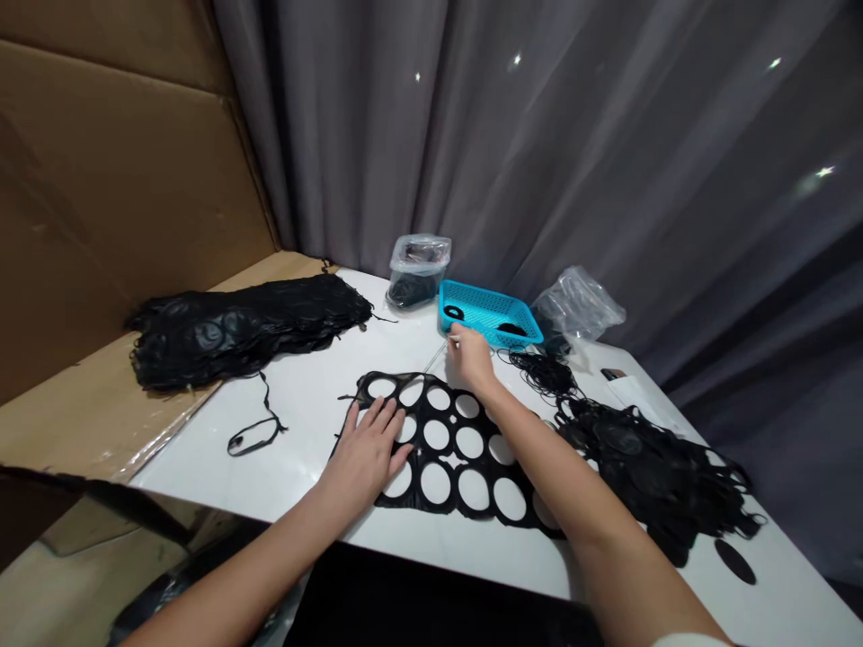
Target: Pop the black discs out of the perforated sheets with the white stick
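A thin black sheet with rows of large round holes (418, 458) lies on the white table. My left hand (368, 445) rests flat on its left part, fingers spread. My right hand (470, 355) is at the near edge of a blue plastic basket (489, 296), beyond the sheet. Its fingers are pinched together; a small pale tip shows at them, but what they hold I cannot make out. Inside the basket are a black ring (454, 313) at the left and a dark piece (512, 330) at the right. My right forearm covers part of the sheet.
A thick stack of black sheets (249, 323) lies at the left beside a large cardboard box (121, 180). Black scraps (647, 467) are heaped at the right. Plastic bags (418, 270) stand behind, against a grey curtain (539, 162). A black strip (260, 431) lies loose.
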